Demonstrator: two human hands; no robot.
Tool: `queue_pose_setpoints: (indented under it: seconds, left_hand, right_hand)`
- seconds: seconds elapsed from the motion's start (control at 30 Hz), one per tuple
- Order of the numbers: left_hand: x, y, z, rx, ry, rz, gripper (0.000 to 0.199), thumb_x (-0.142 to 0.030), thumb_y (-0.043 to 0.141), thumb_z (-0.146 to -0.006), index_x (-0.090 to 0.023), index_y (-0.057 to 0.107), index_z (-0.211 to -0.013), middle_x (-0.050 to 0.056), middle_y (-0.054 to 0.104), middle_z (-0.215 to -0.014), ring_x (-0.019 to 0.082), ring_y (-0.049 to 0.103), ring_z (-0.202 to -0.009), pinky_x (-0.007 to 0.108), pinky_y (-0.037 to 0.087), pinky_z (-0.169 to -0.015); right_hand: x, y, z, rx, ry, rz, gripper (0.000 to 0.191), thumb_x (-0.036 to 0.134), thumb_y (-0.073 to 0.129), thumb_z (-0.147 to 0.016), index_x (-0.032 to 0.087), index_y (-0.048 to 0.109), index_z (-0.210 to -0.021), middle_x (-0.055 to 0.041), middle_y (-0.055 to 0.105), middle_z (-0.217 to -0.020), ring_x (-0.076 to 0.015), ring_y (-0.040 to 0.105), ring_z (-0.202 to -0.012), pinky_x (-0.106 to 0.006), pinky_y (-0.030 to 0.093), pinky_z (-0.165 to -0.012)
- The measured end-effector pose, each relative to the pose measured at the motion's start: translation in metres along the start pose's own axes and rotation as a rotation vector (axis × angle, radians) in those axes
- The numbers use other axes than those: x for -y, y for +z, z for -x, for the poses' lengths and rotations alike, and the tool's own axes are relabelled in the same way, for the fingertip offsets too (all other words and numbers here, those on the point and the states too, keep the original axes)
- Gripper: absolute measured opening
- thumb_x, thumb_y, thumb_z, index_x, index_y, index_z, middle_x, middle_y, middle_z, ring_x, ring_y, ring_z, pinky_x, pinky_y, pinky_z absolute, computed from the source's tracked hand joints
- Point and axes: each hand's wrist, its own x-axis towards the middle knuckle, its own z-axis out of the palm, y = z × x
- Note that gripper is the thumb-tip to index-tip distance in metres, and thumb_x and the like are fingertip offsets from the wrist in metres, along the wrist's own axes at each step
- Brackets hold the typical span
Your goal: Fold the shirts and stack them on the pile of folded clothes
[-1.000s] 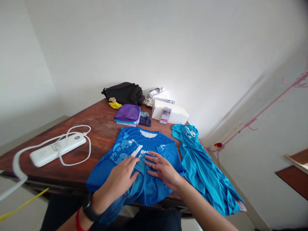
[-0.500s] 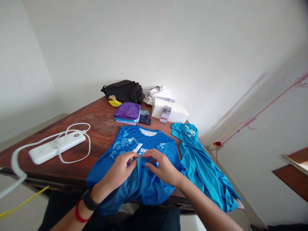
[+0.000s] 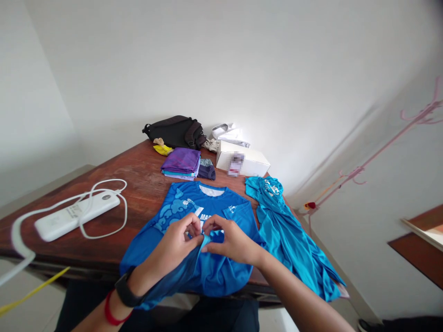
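Note:
A blue printed shirt [image 3: 214, 200] lies spread at the table's front edge, its lower part bunched toward me. My left hand [image 3: 180, 237], with a black watch and red band on its wrist, pinches a fold of the shirt between thumb and fingers. Facing it, my right hand [image 3: 230, 240] has its thumb and fingertips curled round the same raised fold, close to the left fingertips. To the right lies a rumpled turquoise garment [image 3: 287, 235].
The wooden table [image 3: 138, 170] holds a white power strip [image 3: 78, 214] with a looped cable at left. Behind are folded clothes [image 3: 182, 161], a black bag [image 3: 175, 131] and a white box [image 3: 256, 161]. A pink rack [image 3: 380, 152] leans at right.
My left thumb and fingers have closed on the shirt's fold, and a light blue bit of cloth now shows between both hands. The view has shifted slightly.

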Motion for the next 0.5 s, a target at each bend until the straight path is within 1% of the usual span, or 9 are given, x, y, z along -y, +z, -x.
queue_pose_setpoints:
  seconds: [0.1, 0.17, 0.23, 0.37, 0.43, 0.5]
  left_hand:
    - [-0.002, -0.001, 0.002, -0.014, -0.001, -0.085, 0.013, -0.032, 0.062, -0.083, -0.023, 0.054, -0.081, -0.001, 0.063, -0.078, 0.016, 0.059, -0.072, 0.025, 0.045, -0.063]
    - [-0.003, -0.003, 0.004, 0.006, 0.001, -0.108, 0.013, -0.033, 0.062, -0.084, -0.023, 0.054, -0.078, -0.001, 0.061, -0.076, 0.016, 0.057, -0.07, 0.024, 0.043, -0.061]
    - [-0.004, -0.005, 0.006, 0.038, -0.003, -0.093, 0.014, -0.032, 0.061, -0.085, -0.023, 0.055, -0.078, -0.002, 0.061, -0.077, 0.015, 0.057, -0.07, 0.024, 0.042, -0.061]
    - [-0.008, -0.009, 0.011, 0.072, -0.023, -0.025, 0.016, -0.034, 0.062, -0.087, -0.023, 0.055, -0.078, -0.001, 0.063, -0.08, 0.016, 0.058, -0.072, 0.024, 0.043, -0.062]
    - [-0.01, -0.01, 0.015, 0.078, -0.027, -0.027, 0.019, -0.038, 0.061, -0.089, -0.023, 0.056, -0.079, -0.001, 0.064, -0.081, 0.016, 0.059, -0.073, 0.024, 0.044, -0.063]
    - [-0.011, -0.011, 0.019, 0.099, -0.028, -0.052, 0.024, -0.044, 0.058, -0.093, -0.023, 0.058, -0.082, 0.0, 0.065, -0.081, 0.017, 0.059, -0.075, 0.024, 0.046, -0.065]
  right_hand:
    - [0.002, 0.0, -0.003, 0.036, 0.013, 0.024, 0.034, 0.034, 0.086, -0.075, 0.02, 0.066, -0.099, -0.0001, 0.068, -0.094, -0.0183, 0.064, -0.088, -0.031, 0.049, -0.081]
    - [0.004, 0.0, -0.004, 0.071, 0.003, 0.038, 0.031, 0.035, 0.086, -0.075, 0.02, 0.067, -0.095, 0.0016, 0.065, -0.088, -0.0164, 0.061, -0.082, -0.029, 0.047, -0.077]
    - [0.005, 0.001, -0.006, 0.099, -0.026, 0.04, 0.029, 0.035, 0.085, -0.076, 0.02, 0.066, -0.091, 0.0031, 0.061, -0.083, -0.0146, 0.057, -0.077, -0.027, 0.044, -0.073]
    - [0.004, 0.004, -0.009, 0.097, -0.061, 0.019, 0.03, 0.031, 0.086, -0.073, 0.019, 0.059, -0.08, 0.0046, 0.055, -0.078, -0.0121, 0.049, -0.072, -0.025, 0.04, -0.067]
    - [0.003, 0.005, -0.009, 0.104, -0.04, -0.011, 0.03, 0.027, 0.084, -0.073, 0.019, 0.056, -0.078, 0.0056, 0.051, -0.075, -0.011, 0.045, -0.069, -0.024, 0.037, -0.064]
    - [0.001, 0.007, -0.009, 0.11, -0.001, -0.055, 0.025, 0.021, 0.08, -0.073, 0.02, 0.056, -0.083, 0.0065, 0.048, -0.074, -0.0103, 0.042, -0.067, -0.022, 0.035, -0.061]
